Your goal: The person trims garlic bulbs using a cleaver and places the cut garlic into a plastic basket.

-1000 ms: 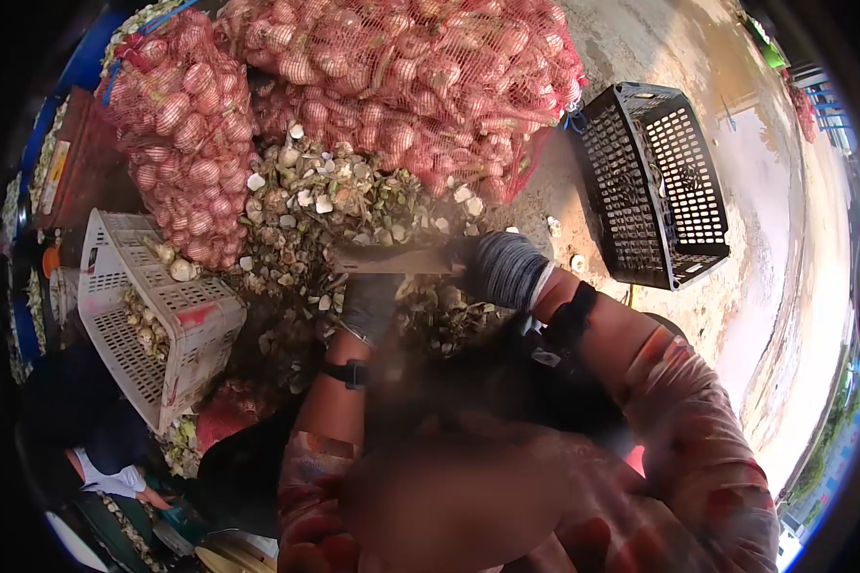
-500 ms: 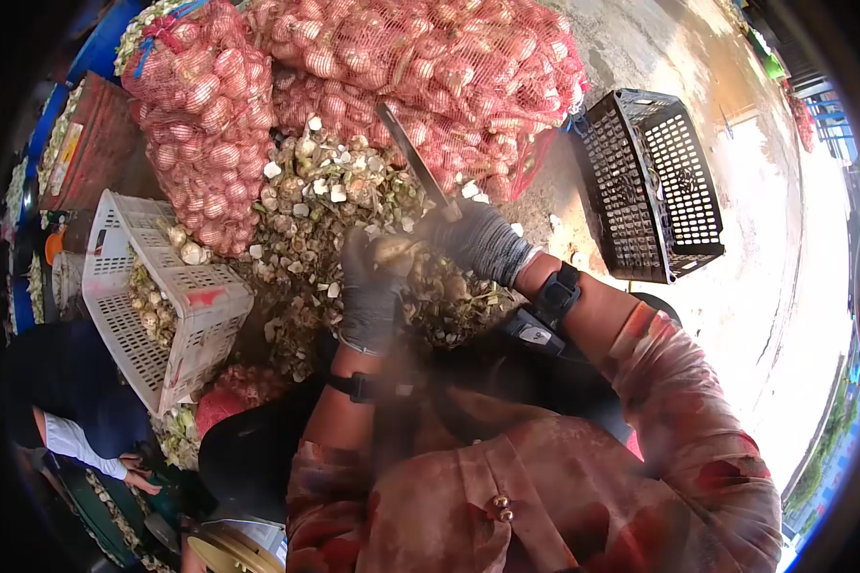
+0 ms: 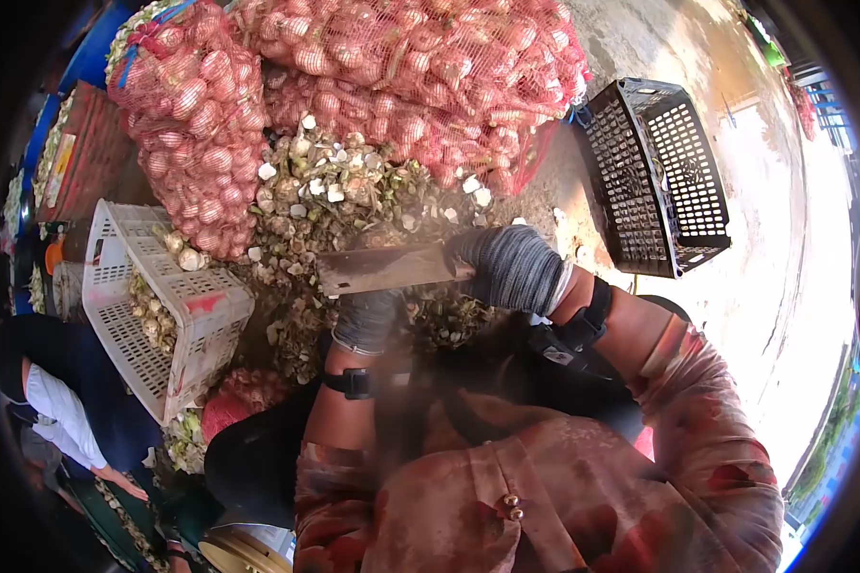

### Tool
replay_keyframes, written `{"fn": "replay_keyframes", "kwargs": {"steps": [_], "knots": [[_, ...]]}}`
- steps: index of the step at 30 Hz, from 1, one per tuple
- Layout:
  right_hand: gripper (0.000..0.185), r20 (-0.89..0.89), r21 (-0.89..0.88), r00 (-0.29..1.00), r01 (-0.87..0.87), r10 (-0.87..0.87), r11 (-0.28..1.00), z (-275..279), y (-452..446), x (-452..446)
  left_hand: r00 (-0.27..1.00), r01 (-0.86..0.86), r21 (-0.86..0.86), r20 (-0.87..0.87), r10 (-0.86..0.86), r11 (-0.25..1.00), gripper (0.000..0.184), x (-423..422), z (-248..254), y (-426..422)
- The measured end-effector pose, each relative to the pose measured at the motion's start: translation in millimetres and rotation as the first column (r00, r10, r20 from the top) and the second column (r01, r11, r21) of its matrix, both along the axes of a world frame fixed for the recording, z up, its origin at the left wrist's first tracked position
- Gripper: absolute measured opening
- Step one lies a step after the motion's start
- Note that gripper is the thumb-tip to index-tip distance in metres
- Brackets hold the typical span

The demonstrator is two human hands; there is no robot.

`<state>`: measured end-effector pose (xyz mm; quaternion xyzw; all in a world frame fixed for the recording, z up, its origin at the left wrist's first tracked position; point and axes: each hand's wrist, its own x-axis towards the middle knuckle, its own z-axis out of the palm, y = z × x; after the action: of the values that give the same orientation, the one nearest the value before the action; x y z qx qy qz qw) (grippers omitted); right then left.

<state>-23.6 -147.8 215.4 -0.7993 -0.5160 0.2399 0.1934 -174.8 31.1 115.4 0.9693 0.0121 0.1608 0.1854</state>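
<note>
My right hand (image 3: 516, 267), in a grey knitted glove, is closed round the handle of a broad-bladed knife (image 3: 387, 268). The blade lies nearly level and points left, passing over my left hand (image 3: 365, 320). That hand, gloved too, is curled round a blurred, brownish garlic bulb (image 3: 380, 237), partly hidden by the blade. Whether blade and bulb touch, I cannot tell. Beneath and beyond both hands spreads a heap of garlic trimmings (image 3: 344, 181), with pale cut pieces, dry skins and green bits.
Pink net sacks of garlic (image 3: 420, 76) lie beyond the heap, and another net sack (image 3: 201, 124) stands at left. A tilted white crate (image 3: 210, 301) holds some bulbs. To the right is a black crate (image 3: 655, 181). A co-worker's sleeve (image 3: 62, 411) and hand show at lower left.
The knife has swung from pointing up and away to lying level across my left hand. My right hand has turned and moved slightly right and down. The co-worker's arm has shifted.
</note>
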Motion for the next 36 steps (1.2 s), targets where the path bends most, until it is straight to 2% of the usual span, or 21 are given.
{"fn": "replay_keyframes", "kwargs": {"steps": [2,3,4,7,11,13,14,16,17,19,20,21,22,24,25,27,28,30,32,33,36], "knots": [[0.021,0.023,0.073,0.997,-0.078,0.076,0.994,-3,0,-2,0.989,-0.136,-0.497,-0.013,0.149,0.857,0.032,-9,-13,-2],[0.021,0.023,0.073,0.997,-0.078,0.077,0.994,-1,2,-3,0.994,-0.068,-0.262,0.062,0.088,0.963,0.036,-12,-24,3],[0.020,0.021,0.008,0.997,-0.077,0.077,0.997,2,4,-4,0.994,-0.069,-0.262,0.061,0.088,0.963,0.036,-13,-25,1],[0.020,0.006,-0.045,0.996,-0.086,0.086,0.995,0,5,-5,0.979,-0.194,-0.564,-0.060,0.194,0.803,0.043,-12,-25,-7],[0.021,-0.055,-0.108,0.996,-0.076,0.070,0.991,0,6,-10,0.979,-0.097,-0.918,-0.018,0.203,0.385,0.057,-11,-51,-8],[0.024,-0.067,-0.061,0.993,-0.096,0.092,0.993,-44,3,-13,0.982,-0.025,-0.974,0.019,0.190,0.226,0.061,-18,-74,-3],[0.026,-0.079,-0.014,0.990,-0.117,0.116,0.993,-50,5,-14,0.990,-0.077,-0.884,-0.013,0.141,0.462,0.063,-23,-60,-4],[0.027,-0.031,-0.097,0.995,-0.093,0.090,0.991,-40,4,-11,0.994,-0.105,-0.736,-0.061,0.089,0.669,0.064,-24,-36,-9],[0.029,0.029,-0.172,0.996,-0.076,0.082,0.982,-32,7,-6,0.989,-0.138,-0.753,-0.065,0.136,0.644,0.062,-18,-26,-13],[0.027,0.079,-0.097,0.996,-0.044,0.051,0.994,-47,5,-1,0.975,-0.164,-0.580,0.027,0.220,0.798,0.052,-8,-2,-15],[0.025,0.124,-0.029,0.992,-0.018,0.022,0.999,-57,0,3,0.950,-0.232,-0.732,-0.028,0.311,0.641,0.052,-6,24,-18],[0.022,-0.058,-0.176,0.986,0.145,-0.158,0.974,-70,-8,28,0.917,-0.286,-0.846,-0.104,0.386,0.451,0.052,-6,45,-22],[0.023,-0.062,-0.261,0.963,0.237,-0.262,0.936,-76,-15,48,0.879,-0.330,-0.745,-0.017,0.477,0.580,0.050,-16,53,-4],[0.031,0.114,-0.354,0.935,0.355,-0.337,0.866,-78,-32,78,0.744,-0.228,-0.907,0.072,0.665,0.353,0.036,-29,89,60],[0.033,0.082,-0.207,0.876,0.482,-0.476,0.851,-72,-34,77,0.719,-0.119,-0.931,0.159,0.676,0.346,0.039,-43,91,102],[0.037,-0.036,-0.011,0.806,0.591,-0.591,0.806,-34,-26,76,0.801,-0.226,-0.720,0.246,0.546,0.656,0.050,-72,89,170],[0.038,-0.108,0.036,0.809,0.584,-0.578,0.811,-15,-23,73,0.805,-0.161,-0.825,0.208,0.555,0.542,0.057,-66,79,178],[0.038,-0.119,0.162,0.847,0.531,-0.518,0.832,-28,-23,83,0.712,0.194,-0.981,0.125,0.691,-0.023,0.058,-14,61,132],[0.031,-0.065,0.182,0.879,0.477,-0.473,0.860,-34,-23,88,0.895,-0.197,-0.960,-0.094,0.436,0.198,0.048,50,24,39],[0.024,0.044,0.154,0.901,0.421,-0.432,0.894,-41,-23,90,0.964,-0.203,-0.907,-0.118,0.239,0.369,0.039,71,-4,-5],[0.011,-0.239,0.164,0.830,0.546,-0.504,0.821,-24,-27,77,0.878,0.007,-0.539,-0.400,-0.264,0.842,0.035,123,-79,-99]]}}
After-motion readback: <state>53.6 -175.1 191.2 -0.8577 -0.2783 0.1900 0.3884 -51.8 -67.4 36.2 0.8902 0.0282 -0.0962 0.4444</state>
